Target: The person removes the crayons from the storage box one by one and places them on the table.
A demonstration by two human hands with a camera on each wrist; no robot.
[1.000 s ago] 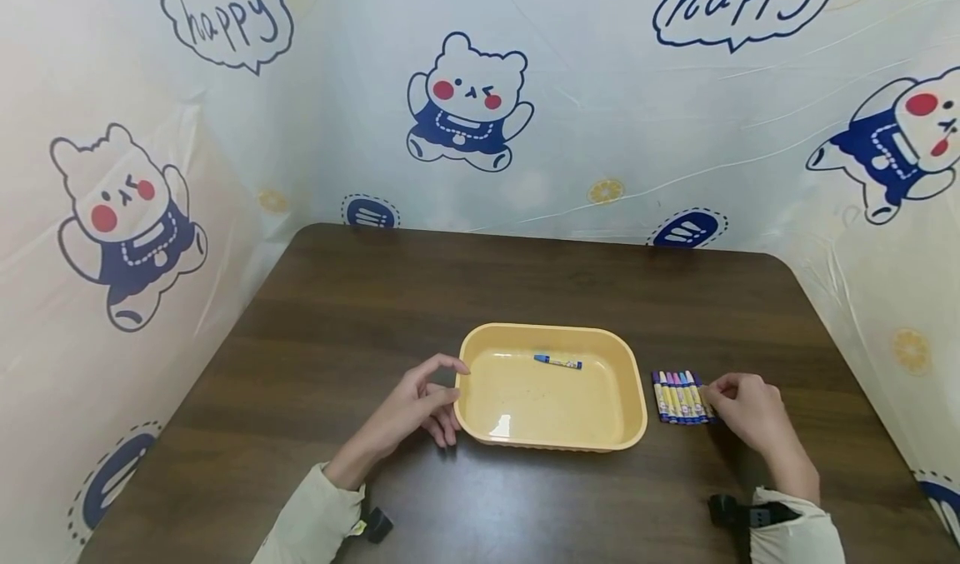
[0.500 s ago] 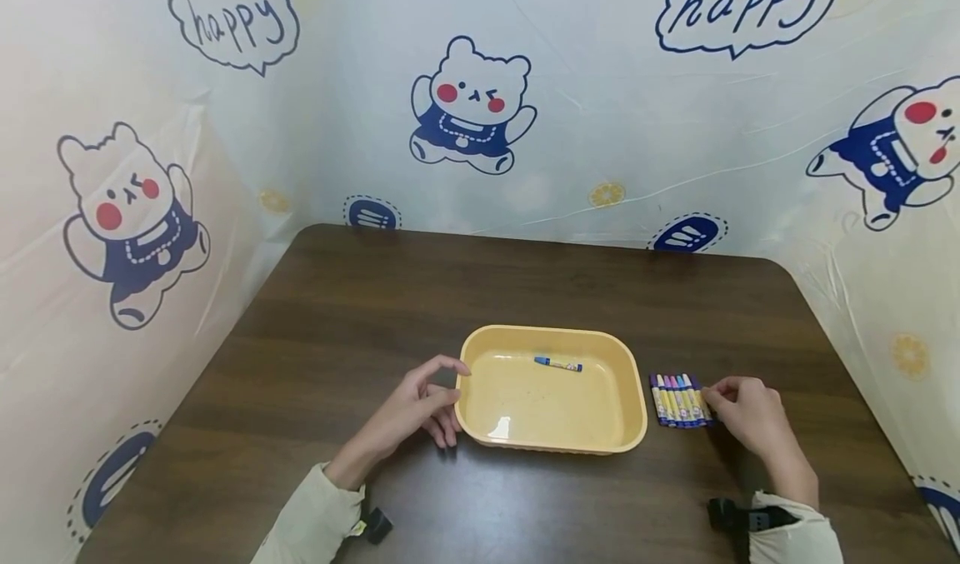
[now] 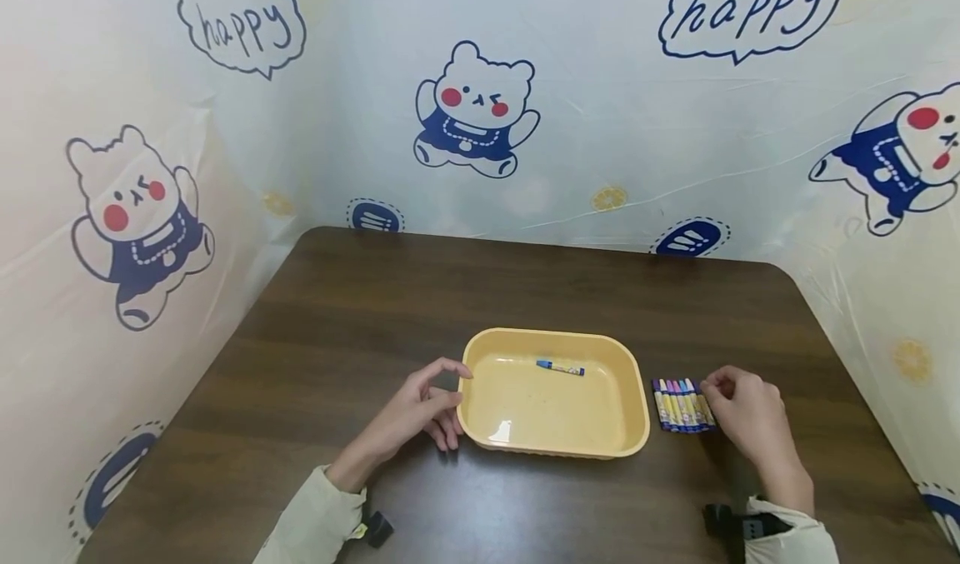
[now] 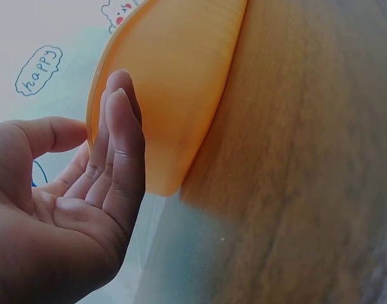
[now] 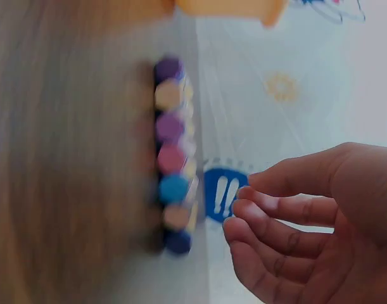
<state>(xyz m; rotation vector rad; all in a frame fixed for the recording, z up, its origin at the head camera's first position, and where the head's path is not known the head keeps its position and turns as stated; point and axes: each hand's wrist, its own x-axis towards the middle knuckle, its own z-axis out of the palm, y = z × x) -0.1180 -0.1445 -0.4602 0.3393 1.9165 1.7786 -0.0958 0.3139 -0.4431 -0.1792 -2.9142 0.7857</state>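
A shallow yellow plastic tray point(image 3: 551, 406) stands on the dark wooden table. Inside it, towards the back, lies one blue crayon point(image 3: 560, 368). At the tray's left end my left hand point(image 3: 415, 407) holds the rim between index finger and thumb; the other fingers lie along the outer wall point(image 4: 187, 82). To the right of the tray is a row of several crayons point(image 3: 682, 406), side by side, their coloured ends point(image 5: 171, 158) blurred in the right wrist view. My right hand point(image 3: 752, 418) hovers at the row's right end, fingertips loosely together with nothing between them.
The wooden table point(image 3: 420, 297) has rounded far corners. Behind and beside it hangs a pale curtain point(image 3: 585, 114) printed with bears and speech bubbles. A black strap device point(image 3: 750, 522) sits on the right wrist, and a black camera point(image 3: 377, 529) on the left.
My right hand has risen slightly from the right end of the crayon row. The left hand stays on the tray rim. The head view has shifted a little.
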